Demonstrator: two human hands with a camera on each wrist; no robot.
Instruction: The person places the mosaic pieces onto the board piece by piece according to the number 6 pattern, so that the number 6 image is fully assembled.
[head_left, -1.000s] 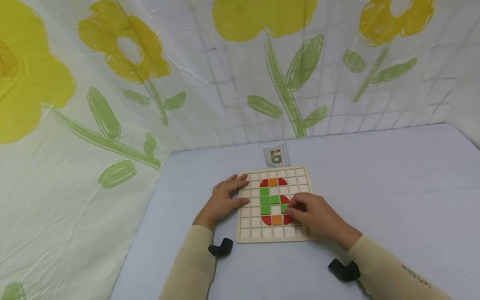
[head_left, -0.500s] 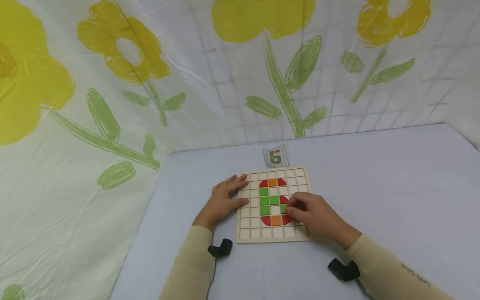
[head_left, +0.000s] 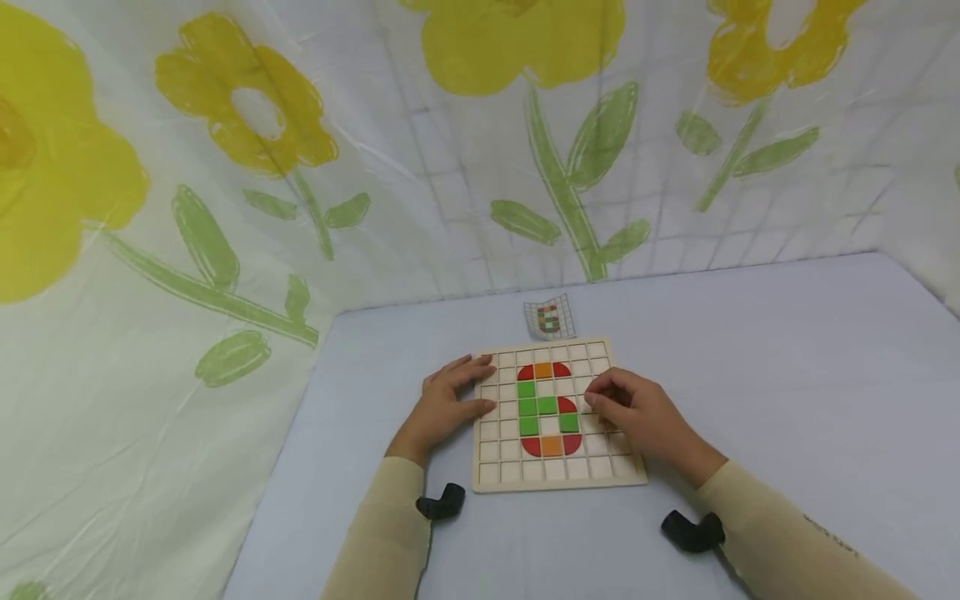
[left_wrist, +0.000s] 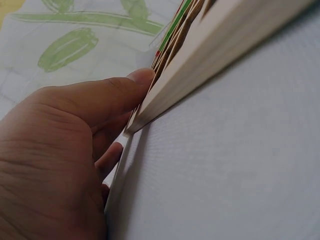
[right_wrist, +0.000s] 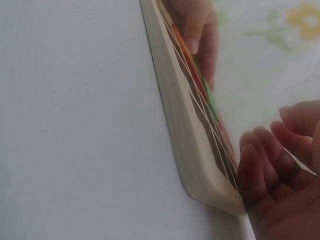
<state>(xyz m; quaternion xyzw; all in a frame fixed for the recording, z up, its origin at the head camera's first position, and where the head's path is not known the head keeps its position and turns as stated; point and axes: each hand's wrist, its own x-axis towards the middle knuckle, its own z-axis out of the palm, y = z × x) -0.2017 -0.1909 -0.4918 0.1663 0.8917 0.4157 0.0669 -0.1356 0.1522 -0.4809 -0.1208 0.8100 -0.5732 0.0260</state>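
Observation:
A square wooden grid board (head_left: 510,476) lies on the table. Its cells hold several green square tiles (head_left: 527,407), several rounded red pieces (head_left: 572,444) and two orange tiles (head_left: 551,446). My left hand (head_left: 448,406) rests on the board's left edge, fingers extended; in the left wrist view the thumb (left_wrist: 115,95) touches the rim. Over the board's right side, my right hand (head_left: 637,417) has its thumb and index finger close together, with nothing visible between them. In the right wrist view its fingers (right_wrist: 252,165) are loosely curled beside the board's edge.
A small gridded paper card (head_left: 550,318) with a similar coloured pattern lies behind the board. Behind the table (head_left: 750,358) hangs a white cloth printed with yellow flowers (head_left: 277,108). Black wrist devices (head_left: 442,502) show by both sleeves.
My right hand has moved up and right, away from the green and red pieces, which stay in their cells and show more fully. My left hand keeps its place on the board.

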